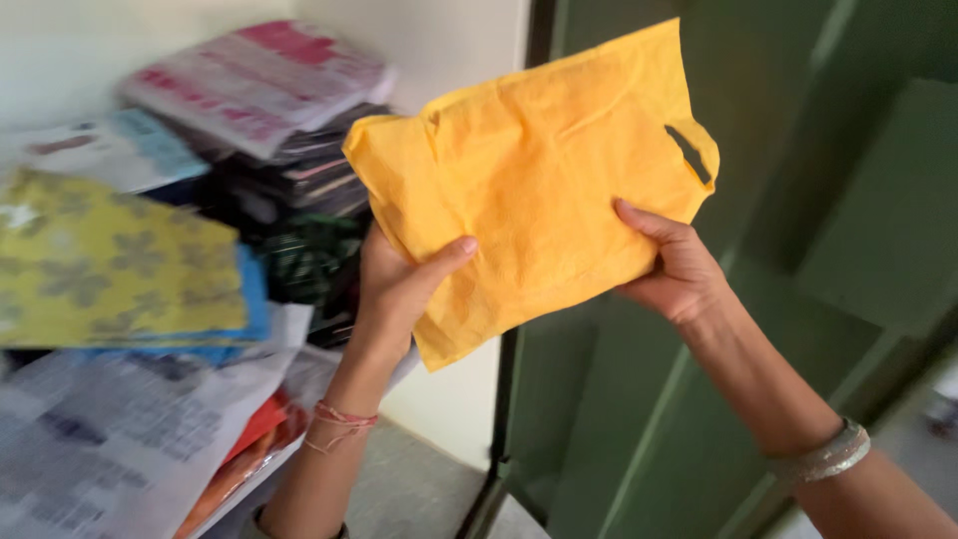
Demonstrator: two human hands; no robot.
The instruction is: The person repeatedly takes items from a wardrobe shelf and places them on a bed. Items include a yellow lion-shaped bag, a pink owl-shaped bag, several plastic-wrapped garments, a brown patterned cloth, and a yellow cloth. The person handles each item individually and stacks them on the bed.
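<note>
Yellow bag (539, 170) is pinched between left hand (399, 284) and right hand (674, 269).

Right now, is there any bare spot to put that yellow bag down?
Hardly: the shelf is crowded with stacked folded cloth and newspaper. Bare room shows only on the grey floor, between shelf and green door.

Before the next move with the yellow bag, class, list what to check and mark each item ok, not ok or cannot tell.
1. Left hand has a grip on the yellow bag, thumb on front: ok.
2. Right hand holds the opposite edge: ok.
3. Cut-out handle visible and untorn: ok.
4. Bag lies flat and smooth: not ok, it is creased.
5. Bag is empty: cannot tell.
6. Stack of folded cloth on the shelf stands apart from the bag: ok.
</note>
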